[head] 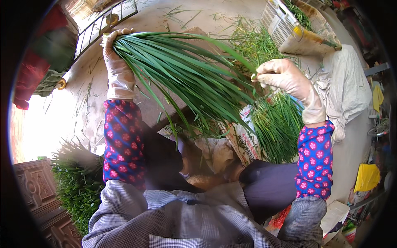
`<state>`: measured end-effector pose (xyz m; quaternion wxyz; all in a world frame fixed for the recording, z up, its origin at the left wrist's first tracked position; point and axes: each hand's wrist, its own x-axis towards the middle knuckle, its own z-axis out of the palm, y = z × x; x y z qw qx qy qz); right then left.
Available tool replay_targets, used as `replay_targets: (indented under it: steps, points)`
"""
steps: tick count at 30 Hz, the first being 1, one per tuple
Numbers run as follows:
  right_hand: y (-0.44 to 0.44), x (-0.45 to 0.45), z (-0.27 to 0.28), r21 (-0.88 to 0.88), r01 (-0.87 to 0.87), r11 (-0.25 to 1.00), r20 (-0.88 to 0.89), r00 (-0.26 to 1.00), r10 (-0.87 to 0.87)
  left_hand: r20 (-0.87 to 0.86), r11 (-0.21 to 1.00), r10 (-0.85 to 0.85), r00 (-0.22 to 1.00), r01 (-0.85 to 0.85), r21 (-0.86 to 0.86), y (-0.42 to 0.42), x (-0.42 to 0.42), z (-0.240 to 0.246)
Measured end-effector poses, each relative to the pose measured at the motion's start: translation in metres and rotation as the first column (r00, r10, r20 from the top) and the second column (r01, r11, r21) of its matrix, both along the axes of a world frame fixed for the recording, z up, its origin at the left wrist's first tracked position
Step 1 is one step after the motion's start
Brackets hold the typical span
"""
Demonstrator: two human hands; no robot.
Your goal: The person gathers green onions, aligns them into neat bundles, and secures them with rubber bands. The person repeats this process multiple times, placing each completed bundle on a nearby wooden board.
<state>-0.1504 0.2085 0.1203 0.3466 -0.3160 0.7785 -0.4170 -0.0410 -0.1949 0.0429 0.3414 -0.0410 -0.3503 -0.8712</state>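
My left hand, in a thin translucent glove, grips a bunch of long flat green leaves, which look like garlic chives. Their pale cut ends stick out past my fingers, and the leaves fan out to the right and droop. On the other side my right hand, gloved the same way, pinches a single chive blade between thumb and fingertips. This blade looks blurred and stretches back toward the bunch. Below my right hand, a thick pile of chives lies beside a printed woven sack.
Loose leaf scraps litter the floor near a white plastic crate holding more greens. A white cloth sack lies at the right. Stacked chives stand at my left near a carved panel. A metal rack is at upper left.
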Motion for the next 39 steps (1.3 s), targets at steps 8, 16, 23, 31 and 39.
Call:
replay_targets:
  steps: [8,16,23,31,39]
  points:
    - [-0.022,0.007,-0.034,-0.144,-0.013,0.989,0.217,0.975,0.045,0.059,0.992,0.058,0.997,-0.064,0.108,-0.013,-0.009,0.0]
    - [-0.031,-0.003,-0.062,-0.279,0.043,0.959,0.072,0.997,-0.024,0.044,0.98,0.197,0.979,-0.197,-0.017,0.007,-0.01,0.003]
    - [-0.001,-0.016,-0.035,-0.664,0.31,0.68,0.084,0.935,-0.345,0.081,0.991,0.133,0.988,-0.135,0.019,-0.028,-0.006,-0.013]
    - [0.005,0.036,-0.011,0.075,0.148,0.986,-0.239,0.963,-0.126,0.1,0.971,0.238,0.966,-0.239,-0.008,-0.024,-0.005,-0.012]
    - [-0.004,0.032,-0.051,-0.214,0.264,0.94,0.185,0.956,-0.227,0.099,0.975,0.219,0.971,-0.221,0.009,-0.027,-0.005,-0.014]
